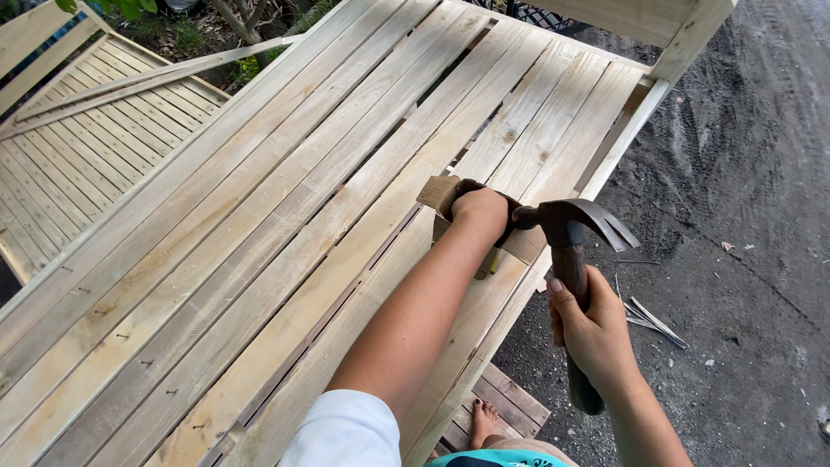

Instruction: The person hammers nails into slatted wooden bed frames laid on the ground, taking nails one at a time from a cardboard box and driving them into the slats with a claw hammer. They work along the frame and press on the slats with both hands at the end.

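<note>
While the left hand (481, 210) presses a cardboard piece (439, 194) onto the slatted panel (285, 225), the right hand (595, 333) clenches a claw hammer (566, 229).

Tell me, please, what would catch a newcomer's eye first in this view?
The dark claw hammer stands out at centre right, gripped by its handle in the right hand, its head level with the left hand. That left hand presses a small wooden block onto the pale slatted wooden frame that fills most of the view. A second slatted panel lies at upper left, and dark dirt ground runs along the right.
</note>
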The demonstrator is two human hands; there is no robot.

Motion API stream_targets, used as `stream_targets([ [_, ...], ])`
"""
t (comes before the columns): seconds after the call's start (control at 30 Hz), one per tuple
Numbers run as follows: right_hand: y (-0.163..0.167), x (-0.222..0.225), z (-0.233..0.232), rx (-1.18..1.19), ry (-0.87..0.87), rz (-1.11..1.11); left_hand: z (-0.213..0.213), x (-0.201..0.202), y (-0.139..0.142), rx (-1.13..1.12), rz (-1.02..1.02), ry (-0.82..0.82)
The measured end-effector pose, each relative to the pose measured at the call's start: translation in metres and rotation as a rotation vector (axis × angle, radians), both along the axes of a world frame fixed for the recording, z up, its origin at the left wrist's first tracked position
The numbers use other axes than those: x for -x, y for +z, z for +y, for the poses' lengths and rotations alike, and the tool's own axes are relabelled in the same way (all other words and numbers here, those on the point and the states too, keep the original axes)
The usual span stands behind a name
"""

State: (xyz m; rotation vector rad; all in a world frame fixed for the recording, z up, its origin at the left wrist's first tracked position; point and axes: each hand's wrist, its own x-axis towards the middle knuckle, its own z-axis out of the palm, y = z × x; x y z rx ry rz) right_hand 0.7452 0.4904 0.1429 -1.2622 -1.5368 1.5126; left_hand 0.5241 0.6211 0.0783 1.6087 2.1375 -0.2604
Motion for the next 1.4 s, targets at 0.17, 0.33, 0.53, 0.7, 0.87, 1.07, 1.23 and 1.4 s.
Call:
stream_targets([
  [0.17,0.002,0.014,0.000,-0.021,-0.008,0.025,-0.029,0.012,0.045,-0.263,-0.091,-0.108],
  [0.33,0.005,0.026,-0.009,-0.028,0.000,0.090,-0.077,0.035,0.102,-0.438,-0.359,-0.108],
  [0.53,-0.008,0.049,-0.030,0.032,0.103,0.128,-0.166,0.099,0.090,-0.492,-0.890,0.146],
  [0.7,-0.030,0.079,-0.043,0.051,0.271,-0.143,-0.216,0.136,0.022,-0.644,-0.845,0.385],
  [0.87,-0.056,0.114,-0.044,-0.160,0.395,-0.453,-0.254,0.154,-0.041,-0.783,-0.605,0.441],
  [1.07,-0.079,0.128,-0.029,-0.073,0.411,-0.548,-0.274,0.148,-0.055,-0.731,-0.247,0.272],
  [1.23,-0.090,0.138,-0.019,-0.160,0.403,-0.524,-0.274,0.141,-0.045,-0.713,-0.189,0.229],
  [1.4,-0.094,0.142,-0.016,-0.081,0.409,-0.565,-0.269,0.137,-0.042,-0.614,-0.175,0.234],
])
